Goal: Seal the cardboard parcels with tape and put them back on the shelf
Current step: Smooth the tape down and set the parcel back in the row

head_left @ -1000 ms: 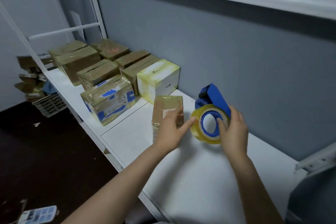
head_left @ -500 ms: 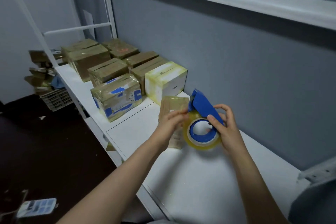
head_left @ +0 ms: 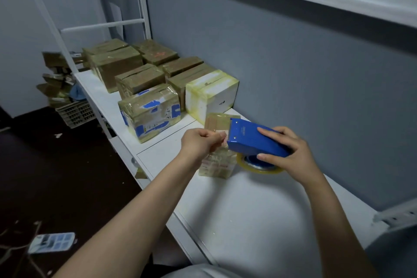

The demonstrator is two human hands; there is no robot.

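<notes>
**Taping in preparation: one small parcel awaiting its seal**

Off the shelf's (head_left: 248, 210) left end, a basket (head_left: 75, 113) stands on the floor with cardboard scraps piled above it. Along the far left stretch of the shelf, a cluster of parcels (head_left: 140, 79) sits packed together from the front edge to the wall. All look taped already, so this is judged to be the finished stock.

Nearer the middle, apart from that cluster, the small parcel (head_left: 216, 166) stands alone close to the front edge. It is presumably kept there for easy reach, and it is partly hidden behind the hands.

The left hand (head_left: 200, 144) hovers above it with fingers (head_left: 217, 136) pinched narrow at the toothed end of the tape dispenser (head_left: 252, 140). They are judged to be gripping the loose end of the tape (head_left: 259, 168), though the clear strip barely shows.

The right hand (head_left: 293, 153) wraps the dispenser's blue body, thumb below and fingers over the top. This steadies the dispenser so that tape can be drawn off. The roll hangs beneath, just right of the parcel.

No tape has yet been laid on this parcel.
</notes>
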